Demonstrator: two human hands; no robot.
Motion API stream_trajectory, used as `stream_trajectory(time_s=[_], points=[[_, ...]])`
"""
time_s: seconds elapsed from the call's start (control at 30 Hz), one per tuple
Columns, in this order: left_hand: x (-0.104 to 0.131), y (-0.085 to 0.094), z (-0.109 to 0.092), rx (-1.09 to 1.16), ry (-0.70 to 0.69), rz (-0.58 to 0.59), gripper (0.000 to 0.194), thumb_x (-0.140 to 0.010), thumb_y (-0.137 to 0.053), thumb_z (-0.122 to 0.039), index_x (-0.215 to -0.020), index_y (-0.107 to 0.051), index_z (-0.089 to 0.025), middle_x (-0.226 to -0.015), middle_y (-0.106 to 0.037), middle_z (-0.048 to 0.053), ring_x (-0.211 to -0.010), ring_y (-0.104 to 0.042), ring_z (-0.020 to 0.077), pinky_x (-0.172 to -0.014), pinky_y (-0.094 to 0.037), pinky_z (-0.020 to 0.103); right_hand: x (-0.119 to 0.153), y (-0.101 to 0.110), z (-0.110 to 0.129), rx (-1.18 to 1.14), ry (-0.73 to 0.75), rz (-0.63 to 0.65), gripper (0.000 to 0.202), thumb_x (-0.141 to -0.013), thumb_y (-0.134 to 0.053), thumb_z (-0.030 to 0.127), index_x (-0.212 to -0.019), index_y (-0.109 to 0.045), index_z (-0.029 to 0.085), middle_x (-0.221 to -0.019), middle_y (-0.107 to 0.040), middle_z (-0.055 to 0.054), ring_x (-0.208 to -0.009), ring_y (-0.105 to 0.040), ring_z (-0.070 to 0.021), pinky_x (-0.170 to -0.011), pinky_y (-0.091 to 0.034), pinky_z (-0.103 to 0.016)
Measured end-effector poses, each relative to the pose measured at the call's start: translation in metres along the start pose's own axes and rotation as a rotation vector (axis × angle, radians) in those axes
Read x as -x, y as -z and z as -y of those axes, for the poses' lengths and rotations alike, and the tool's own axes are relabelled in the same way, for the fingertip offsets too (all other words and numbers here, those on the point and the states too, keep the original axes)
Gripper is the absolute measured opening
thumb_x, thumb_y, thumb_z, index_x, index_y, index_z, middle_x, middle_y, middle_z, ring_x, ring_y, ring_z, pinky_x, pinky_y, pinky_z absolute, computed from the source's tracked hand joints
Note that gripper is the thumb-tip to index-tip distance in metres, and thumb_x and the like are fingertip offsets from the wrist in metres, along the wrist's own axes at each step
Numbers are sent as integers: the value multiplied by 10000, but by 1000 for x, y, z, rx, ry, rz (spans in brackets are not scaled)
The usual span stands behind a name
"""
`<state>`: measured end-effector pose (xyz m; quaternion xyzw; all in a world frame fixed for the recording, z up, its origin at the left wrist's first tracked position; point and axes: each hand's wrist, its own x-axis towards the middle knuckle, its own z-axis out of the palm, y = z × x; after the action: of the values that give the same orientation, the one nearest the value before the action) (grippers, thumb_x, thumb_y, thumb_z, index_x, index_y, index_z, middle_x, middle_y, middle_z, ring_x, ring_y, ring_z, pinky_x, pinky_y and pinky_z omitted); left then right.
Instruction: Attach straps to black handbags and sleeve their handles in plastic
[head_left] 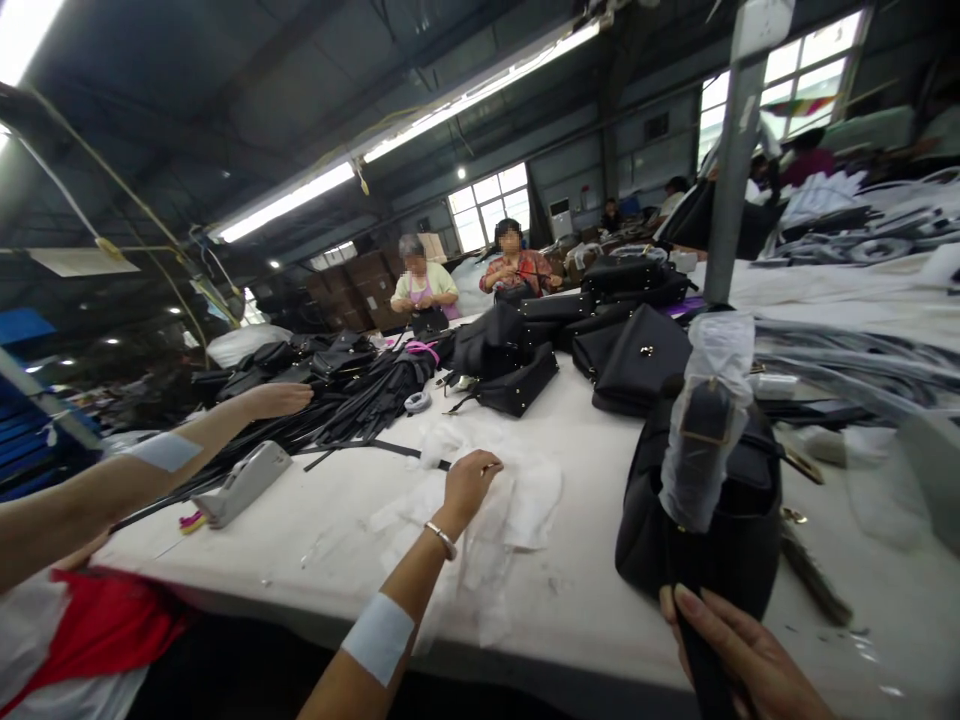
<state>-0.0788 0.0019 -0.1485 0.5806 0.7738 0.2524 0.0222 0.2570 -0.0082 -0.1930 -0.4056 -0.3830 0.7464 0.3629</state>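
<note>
Clearly, the right hand (750,652) gripped a black strap (703,665), near right.
The left hand (466,492) was half curled by white wrapping (536,505); its hold I couldn't tell.

A dark, beamed ceiling (225,90) spans a large workshop, tilted in this view. Long fluorescent tubes (285,202) run diagonally beneath it, and another bright light fixture (24,35) glows in the upper left corner. Cords (112,165) hang on the left. In the grey far wall (570,160), a multi-pane window (491,206) lets in white daylight; a larger window (806,75) stands at upper right. Brown cardboard boxes (364,285) are stacked toward the back, and blue racking (34,430) stands at the left edge. A grey metal post (726,200) rises beside the long, white-topped table (585,480).
</note>
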Motion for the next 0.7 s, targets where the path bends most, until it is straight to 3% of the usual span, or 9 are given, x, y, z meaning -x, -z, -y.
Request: stream_trajectory(time_s=[0.07,0.17,0.27,0.33,0.4,0.5,0.6,0.7], points=[[10,13,-6,71,-11,-25,170,-938,-557,-241,-936,-719,-189,-1077,-727,83,-1021,-656,218,-916,-488,337,0,0,-1,-9,-12,20,399,-595,-817,622,-680,-728,243,-549,-540,-1,-439,-452,-123,-352,-352,-212],[29,24,-19,200,-29,58,140,-897,-610,-275,-907,-722,-191,-958,-756,67,-881,-688,201,-802,-507,298,-2,3,-5,-5,-33,60,415,-655,-794,611,-735,-733,209,-615,-573,8,-464,-410,-81,-382,-339,-176],[47,19,-36,355,13,179,204,-910,-577,-333,-872,-683,-162,-732,-742,51,-676,-699,180,-616,-500,256,-4,4,-9,22,1,88,416,-701,-770,601,-795,-740,198,-656,-573,16,-501,-398,-75,-415,-347,-162],[57,13,-49,460,64,220,281,-953,-489,-380,-912,-632,-141,-720,-732,66,-634,-703,180,-520,-466,228,-6,4,-9,69,30,96,439,-720,-737,629,-778,-737,193,-602,-534,25,-490,-381,-78,-404,-330,-163],[67,8,-61,548,100,242,322,-970,-446,-414,-956,-595,-130,-741,-725,79,-646,-706,179,-496,-454,213,-7,4,-6,133,87,90,456,-722,-723,645,-758,-743,192,-598,-560,10,-532,-452,-104,-435,-375,-171],[79,6,-82,735,144,285,327,-935,-532,-432,-984,-605,-117,-672,-681,46,-620,-668,155,-515,-456,205,-5,3,3,232,210,136,408,-748,-721,603,-794,-772,200,-874,-721,-61,-759,-589,-186,-607,-489,-221],[87,4,-103,902,178,292,324,-871,-643,-415,-994,-627,-115,-593,-621,-4,-540,-589,119,-482,-424,189,0,1,13,289,212,234,400,-787,-685,588,-818,-783,201,-1227,-678,-101,-656,-531,-144,-554,-457,-252],[90,-3,-120,945,151,249,294,-852,-671,-382,-989,-639,-124,-589,-601,-22,-511,-537,97,-459,-406,178,1,0,17,314,158,248,435,-773,-689,607,-837,-794,189,-1180,-684,-109,-575,-453,-105,-512,-401,-252]])
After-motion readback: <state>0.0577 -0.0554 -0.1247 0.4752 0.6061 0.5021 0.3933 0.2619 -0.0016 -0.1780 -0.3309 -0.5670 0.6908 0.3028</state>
